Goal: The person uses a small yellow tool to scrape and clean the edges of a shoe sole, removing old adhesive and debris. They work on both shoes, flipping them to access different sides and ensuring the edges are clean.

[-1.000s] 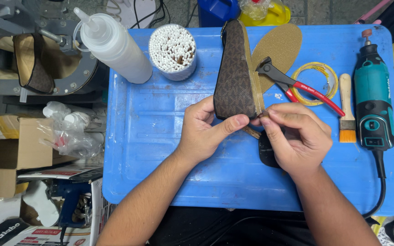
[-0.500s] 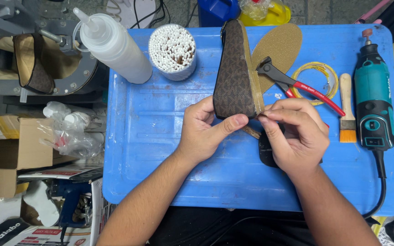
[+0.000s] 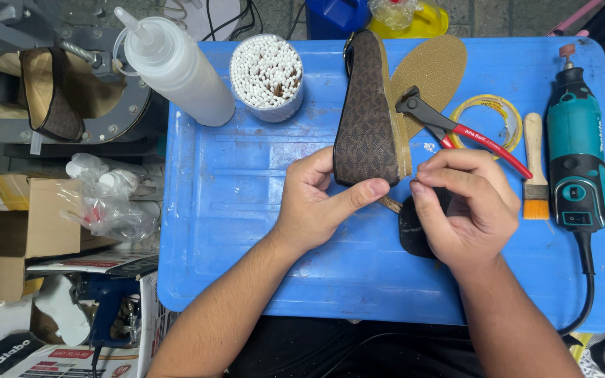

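At frame centre, the brown patterned shoe [image 3: 367, 115] is clamped by the left hand [image 3: 314, 203], while its partly loosened sole edge [image 3: 404, 150] is pinched by the right hand [image 3: 465, 203].

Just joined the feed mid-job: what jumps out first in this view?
Centre of the blue tray, the left hand grips a brown patterned shoe by its heel while the right hand pinches at its sole edge. At far right lies a teal rotary tool; red-handled pincers lie behind the hands.

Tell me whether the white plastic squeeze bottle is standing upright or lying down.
Lying down: the white plastic squeeze bottle shows its full side, nozzle pointing up-left.
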